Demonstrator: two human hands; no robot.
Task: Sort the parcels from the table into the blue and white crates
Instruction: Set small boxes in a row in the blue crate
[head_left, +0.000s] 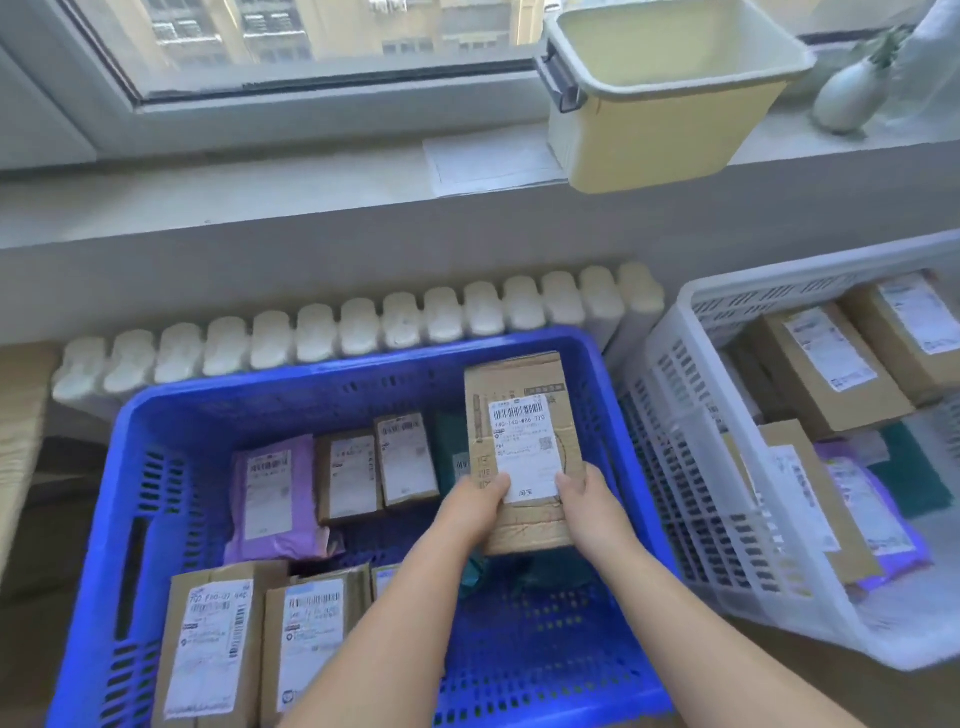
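Over the right half of the blue crate (291, 400), both hands hold one cardboard parcel (519, 384) by its near end. The left hand (472, 506) grips the near-left corner and the right hand (592, 504) the near-right corner, each with its thumb on top beside the white shipping label and its fingers curled under the box. The parcel's far end points toward the crate's far wall; whether it rests on anything below cannot be told.

Inside the crate, left of the held parcel, a purple mailer (270, 499) lies beside two small cardboard boxes (350, 478), with a dark green mailer (449, 452) just behind the parcel. Two larger labelled parcels (213, 639) lie at the crate's near-left corner.

Right of the blue crate stands the white crate (691, 467), holding labelled cardboard boxes (826, 364) and purple and green mailers. Behind the blue crate runs a white radiator (363, 327), and above that a windowsill carries a cream tub (665, 88).
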